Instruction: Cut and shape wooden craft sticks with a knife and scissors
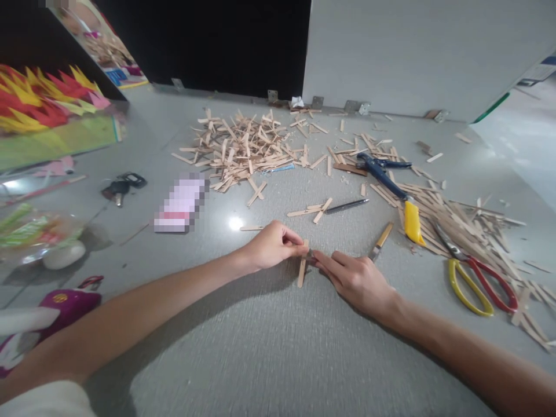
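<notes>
Near the middle of the grey table, my left hand (273,246) pinches the upper part of a small wooden stick (302,273) that points toward me. My right hand (354,277) is closed just to the right, its fingertips on a small dark metallic piece (310,253) that touches the stick. What that piece is I cannot make out. Just beyond my right hand lies a knife with a yellow-brown handle (384,236). Crossed sticks (322,211) and a dark pen (347,205) lie beyond my hands, and another stick (251,228) is partly behind my left hand.
A large stick pile (243,147) lies at the back, with more sticks (428,211) at right. Blue pliers (382,174), a yellow cutter (413,223) and scissors (471,284) lie right. A blurred phone (181,202), keys (119,188) and plastic bag (39,234) are left.
</notes>
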